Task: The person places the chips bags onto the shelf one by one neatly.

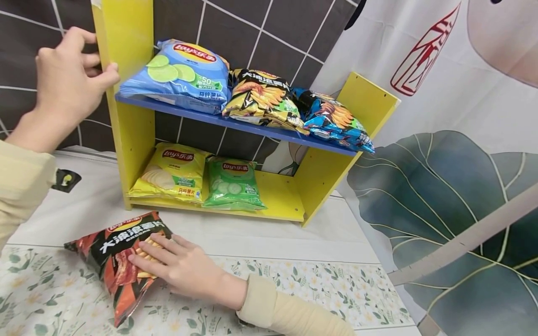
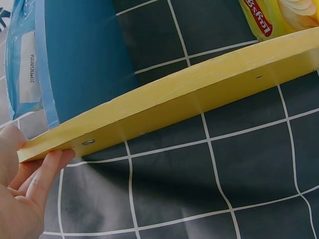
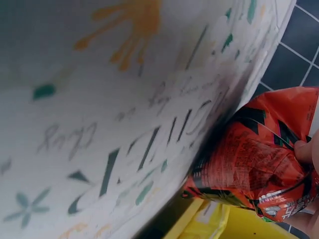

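My left hand (image 1: 69,81) pinches the yellow side panel (image 1: 126,56) of a small shelf near its top, thumb on one face and fingers on the other. The left wrist view shows the same grip at the panel's end (image 2: 164,99). My right hand (image 1: 189,268) holds a red and black bag of chips (image 1: 113,242), fingers spread over its front. In the right wrist view the thumb (image 3: 306,152) presses into the back of the red bag (image 3: 249,159). The bag lies tilted over the flowered tabletop in front of the shelf.
On the blue upper board (image 1: 235,123) sit a light blue bag (image 1: 180,77), a black and gold bag (image 1: 265,100) and a black and blue bag (image 1: 336,119). Below stand a yellow bag (image 1: 172,172) and a green bag (image 1: 233,184). A dark tiled backdrop (image 1: 277,56) hangs behind.
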Motion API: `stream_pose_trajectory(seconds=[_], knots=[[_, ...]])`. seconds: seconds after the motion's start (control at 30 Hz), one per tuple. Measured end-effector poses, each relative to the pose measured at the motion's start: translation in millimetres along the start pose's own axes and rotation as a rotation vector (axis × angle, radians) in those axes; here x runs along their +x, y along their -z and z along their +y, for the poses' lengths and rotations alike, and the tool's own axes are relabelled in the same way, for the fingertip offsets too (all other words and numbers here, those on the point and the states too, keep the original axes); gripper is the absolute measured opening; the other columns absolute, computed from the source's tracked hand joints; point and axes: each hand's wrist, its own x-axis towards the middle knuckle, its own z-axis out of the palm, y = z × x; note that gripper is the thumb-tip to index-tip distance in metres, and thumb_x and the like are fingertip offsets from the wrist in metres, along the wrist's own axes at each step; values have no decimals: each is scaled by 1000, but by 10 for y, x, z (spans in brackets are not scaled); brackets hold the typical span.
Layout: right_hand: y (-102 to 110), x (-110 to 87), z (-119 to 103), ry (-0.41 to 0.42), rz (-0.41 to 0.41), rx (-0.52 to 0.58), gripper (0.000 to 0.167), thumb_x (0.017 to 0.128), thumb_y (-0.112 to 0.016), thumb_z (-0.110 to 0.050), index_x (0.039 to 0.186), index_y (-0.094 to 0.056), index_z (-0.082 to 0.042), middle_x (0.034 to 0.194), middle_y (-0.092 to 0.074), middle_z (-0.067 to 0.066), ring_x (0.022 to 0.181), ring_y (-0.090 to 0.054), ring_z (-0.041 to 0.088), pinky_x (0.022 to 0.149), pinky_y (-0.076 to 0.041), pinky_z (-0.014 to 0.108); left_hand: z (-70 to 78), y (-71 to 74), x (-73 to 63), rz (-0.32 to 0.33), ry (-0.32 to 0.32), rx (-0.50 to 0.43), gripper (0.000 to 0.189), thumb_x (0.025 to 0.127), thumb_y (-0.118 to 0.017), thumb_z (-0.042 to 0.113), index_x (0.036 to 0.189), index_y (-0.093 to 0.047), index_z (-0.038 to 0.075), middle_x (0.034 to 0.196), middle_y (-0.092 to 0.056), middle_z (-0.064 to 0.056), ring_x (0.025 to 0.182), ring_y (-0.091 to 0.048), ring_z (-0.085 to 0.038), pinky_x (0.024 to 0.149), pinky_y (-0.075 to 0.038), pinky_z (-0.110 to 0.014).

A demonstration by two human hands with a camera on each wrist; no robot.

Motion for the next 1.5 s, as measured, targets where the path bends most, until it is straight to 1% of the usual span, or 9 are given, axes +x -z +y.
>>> stream_pose_trajectory(seconds=[0.73,0.93,1.0,1.07,1.17,1.27,1.33,1.4,1.5], knots=[[307,-383,220,-37,233,-59,37,93,-60,-24,129,-61,-19,129,-64,1,130,-52,26,102,-48,37,-6,12,-10,-8,7,7,48,93,-50,28,135,-46,5,120,-62,-18,71,-20,42,99,-38,-11],[378,-479,240,6,312,-71,34,95,-57,-27,126,-62,-15,125,-67,3,124,-56,27,101,-49,36,-7,16,-9,-9,11,5,47,93,-50,27,135,-46,5,121,-61,-18,91,-40,33,98,-40,-13],[407,-508,246,14,335,-74,34,95,-58,-25,126,-63,-14,123,-68,3,122,-58,27,102,-48,36,-7,14,-8,-10,12,11,47,93,-50,27,135,-46,5,121,-62,-17,99,-49,23,98,-40,-12],[441,-538,259,21,355,-75,33,94,-59,-22,125,-63,-13,122,-68,4,120,-60,27,103,-47,37,-3,10,-6,-9,12,19,47,93,-50,26,135,-46,5,120,-62,-17,108,-60,-5,98,-39,-12],[496,-594,294,18,385,-71,31,93,-58,-15,124,-65,-12,120,-69,5,117,-61,27,102,-48,38,4,6,-5,-8,13,27,47,93,-50,26,135,-46,5,120,-62,-18,107,-58,-35,99,-40,-13],[542,-659,350,3,411,-68,30,93,-55,-12,121,-66,-12,118,-70,7,116,-62,29,100,-49,40,2,5,-2,-10,17,11,47,93,-50,26,135,-46,5,120,-62,-18,104,-58,8,99,-40,-13],[556,-706,400,-11,429,-71,30,93,-55,-10,120,-67,-10,117,-70,9,114,-63,31,99,-49,41,4,7,1,-12,21,-4,47,92,-51,26,135,-46,5,120,-62,-17,89,-42,33,98,-40,-12],[563,-754,455,-33,446,-79,29,91,-57,-11,118,-68,-10,117,-70,11,114,-63,32,101,-48,43,5,9,4,-14,22,-16,48,92,-51,26,134,-47,5,120,-62,-17,71,-22,42,98,-39,-11],[561,-829,548,-75,468,-93,29,88,-58,-10,115,-69,-9,118,-69,12,112,-64,33,104,-45,45,11,11,5,-14,21,-20,48,92,-51,26,134,-47,4,120,-62,-16,69,-21,42,98,-39,-9]])
